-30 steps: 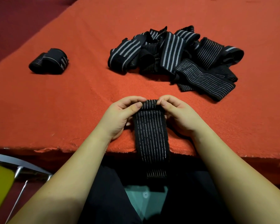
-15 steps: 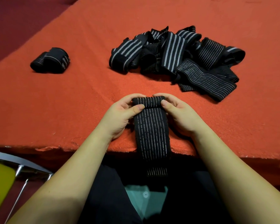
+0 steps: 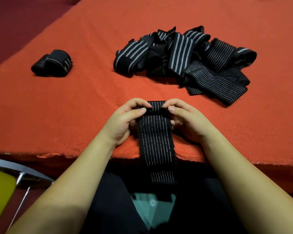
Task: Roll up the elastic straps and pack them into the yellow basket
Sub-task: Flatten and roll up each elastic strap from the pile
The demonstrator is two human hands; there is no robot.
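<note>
Black elastic strap [image 3: 156, 141] with thin pale stripes, far end turned into a short roll, pinched at both sides. Left hand [image 3: 123, 123] curled round the roll's left end, thumb on top. Right hand [image 3: 187, 121] curled round the right end, thumb likewise on top, fingers tucked behind. Loose tail running toward the body, over the near edge of the table and hanging down above the lap.

Orange-red felt-like cloth [image 3: 74, 107] covering the table, frayed along the near edge.

Beyond the hands, well apart: heap of unrolled straps [image 3: 184, 54], black with grey or white stripes, some broad-striped, some fine-striped, tangled over one another. Longest one lying flat at the heap's near right side.

Far left on the cloth, well apart from the heap: two rolled straps [image 3: 52, 64], side by side and touching.

No readable writing, brand or label on any strap; too small to tell on the rolls.

Bottom left, below table level: yellow panel [image 3: 0, 191] beside a metal tube frame [image 3: 20, 169]; basket or seat, cannot tell, and nothing visible inside.

Dark garment over a pale green shirt [image 3: 152, 206] with one button, at the bottom centre.
</note>
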